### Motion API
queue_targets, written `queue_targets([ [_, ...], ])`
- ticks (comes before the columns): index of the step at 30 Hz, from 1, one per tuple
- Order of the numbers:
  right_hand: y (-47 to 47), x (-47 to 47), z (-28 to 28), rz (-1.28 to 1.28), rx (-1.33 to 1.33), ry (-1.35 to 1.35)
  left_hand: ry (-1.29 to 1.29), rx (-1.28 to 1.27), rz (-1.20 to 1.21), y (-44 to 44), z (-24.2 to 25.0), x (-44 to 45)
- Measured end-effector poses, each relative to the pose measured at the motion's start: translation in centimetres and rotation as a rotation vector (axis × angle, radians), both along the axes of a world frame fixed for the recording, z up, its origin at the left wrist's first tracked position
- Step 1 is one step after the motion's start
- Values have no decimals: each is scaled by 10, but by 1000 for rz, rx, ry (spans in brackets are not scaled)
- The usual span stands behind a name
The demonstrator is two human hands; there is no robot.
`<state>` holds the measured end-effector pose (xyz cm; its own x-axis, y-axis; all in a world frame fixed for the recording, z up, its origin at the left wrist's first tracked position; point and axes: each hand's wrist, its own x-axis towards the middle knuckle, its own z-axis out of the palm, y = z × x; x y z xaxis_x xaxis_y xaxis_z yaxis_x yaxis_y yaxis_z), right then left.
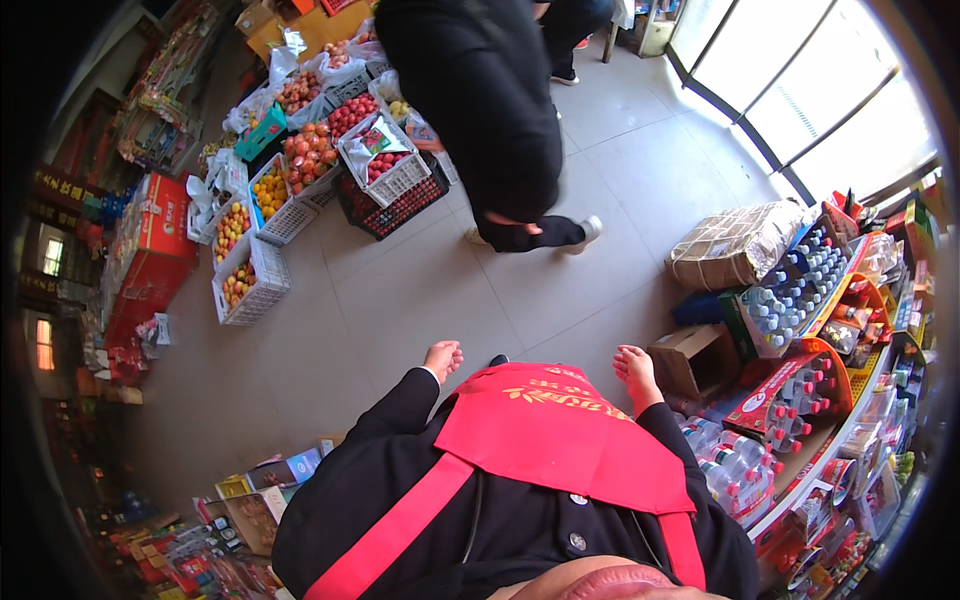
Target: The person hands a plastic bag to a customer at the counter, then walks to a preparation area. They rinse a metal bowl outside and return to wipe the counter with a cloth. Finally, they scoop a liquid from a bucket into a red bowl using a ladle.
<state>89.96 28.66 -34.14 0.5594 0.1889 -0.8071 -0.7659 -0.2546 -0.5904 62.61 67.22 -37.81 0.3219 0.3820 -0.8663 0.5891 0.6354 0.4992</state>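
Observation:
My left hand [444,360] hangs at the left of my red apron [562,435], loosely curled and holding nothing. On the apron's other side is my right hand [634,369], also without anything in it, its fingers half bent and slightly apart. Neither hand touches any goods. Nearest to the right hand lies an open cardboard box [697,364] on the tiled floor [420,300]. The apron bears gold writing and a leaf print over my black jacket.
A person in black [495,112] walks ahead. Fruit crates [262,289] and a red carton [154,247] stand left. To the right are a strapped parcel [731,244], bottled water [731,461] and laden shelves [832,450]. Glass doors [810,82] are at upper right; packaged goods [255,517] sit lower left.

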Motion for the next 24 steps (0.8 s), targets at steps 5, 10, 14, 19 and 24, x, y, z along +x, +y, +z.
queue_targets([
  [5,-21,6,-13,-18,2,15,22,1,-28,-16,8,13],
  [10,-44,15,-24,-56,5,39,24,3,-96,-34,14,30],
  [14,-62,24,-29,-84,40,46,23,12,-120,-46,14,43],
  [19,-73,39,-34,-104,8,47,10,4,-104,-55,15,59],
  [24,-72,49,-43,-119,-13,81,30,15,-131,-49,14,74],
])
